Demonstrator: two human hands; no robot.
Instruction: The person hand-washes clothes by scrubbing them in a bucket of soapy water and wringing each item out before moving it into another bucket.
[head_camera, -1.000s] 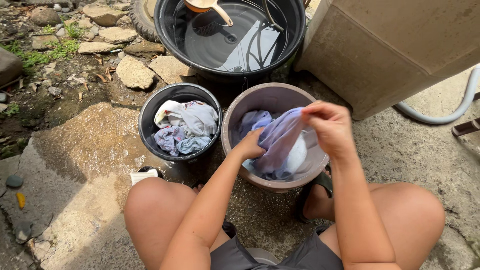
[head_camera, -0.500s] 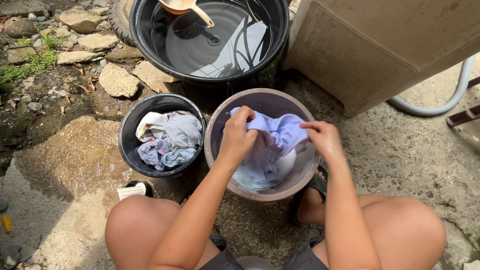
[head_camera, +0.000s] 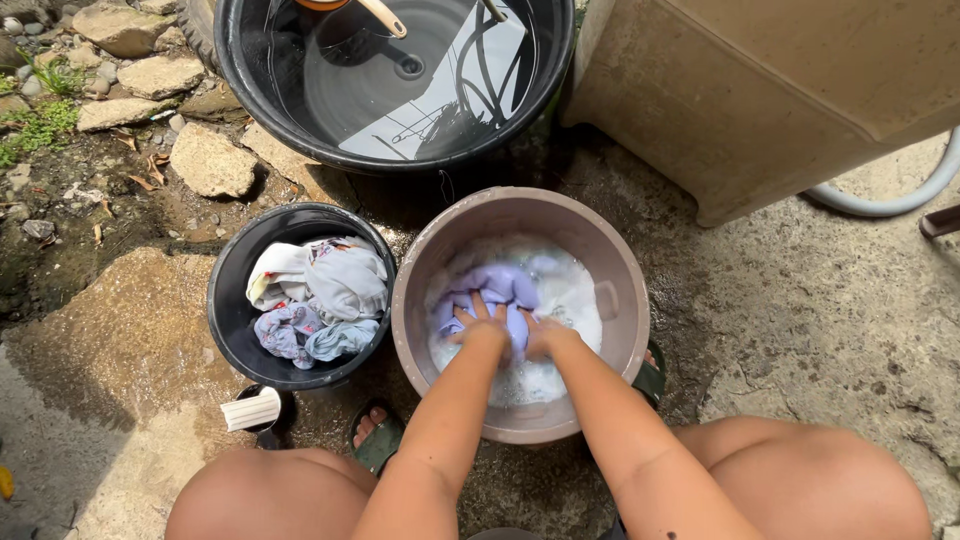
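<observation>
Wet concrete (head_camera: 800, 300) and rough stones (head_camera: 210, 160) formed the ground where I crouched, both knees spread to either side of a brown bucket (head_camera: 620, 300). Inside it, a lilac cloth (head_camera: 495, 290) lay bunched in soapy water (head_camera: 570, 290), directly beneath and just beyond both palms. My left hand (head_camera: 480, 328) pressed down on the cloth's near left part, fingers (head_camera: 478, 305) splayed forward over it; my right hand (head_camera: 540, 335) pressed beside it, touching the left, its fingers partly sunk in suds. Neither hand was closed into a fist: both lay flat and bore down on the fabric, though whether any fold was pinched underneath I could not tell. The cloth's bulk extended away from the fingertips toward the far wall of the bucket, its long axis running roughly left to right across both hands. Both hands sat equally near; both forearms converged from the knees at a steep downward angle. Left of the left hand, well apart, a black bucket (head_camera: 225, 300) held pale crumpled laundry (head_camera: 320, 290). Beyond both hands stood a large black tub (head_camera: 545, 80) of clear water with a dipper (head_camera: 375, 15) at its far edge. Right of the right hand rose a tan tank (head_camera: 800, 90), with a hose (head_camera: 880, 205) at its foot.
</observation>
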